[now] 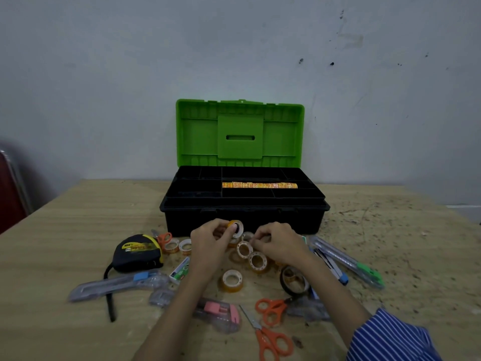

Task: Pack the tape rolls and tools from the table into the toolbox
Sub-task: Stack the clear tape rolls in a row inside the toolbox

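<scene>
Grey, scuffed wall behind; wooden table (78, 230) in front, its right side speckled with debris. Toolbox (244, 204) stands at the far middle, green lid (239, 131) propped upright, black divided tray exposed. One long tray compartment already holds a row of tape rolls (259, 185) laid on edge, yellow-orange labels showing. Other compartments look dark and bare, as far as can be seen.

Left hand (210, 242) grips a clear tape roll (235, 226), fingers curled round it, lifted just in front of the toolbox's near wall. Right hand (279, 242) sits just right of it, fingers curled down among the loose rolls; it seems to be pinching something small, but what exactly cannot be told.

Left on the table: a cluster of loose tape rolls (256, 260) between and near the hands, two more (178, 246) to the left, a dark-edged roll (292, 280) near right. Tape measure (138, 252) at left, utility knives in clear packs (114, 285) near left and far right (348, 261), pink-slider cutter (218, 312), orange scissors (273, 340) nearest, a second pair (272, 308) above them, a small pair (164, 237) by the tape measure.

Judgement: early-to-middle stage. One batch of rolls packed; most rolls and every tool not yet in.
</scene>
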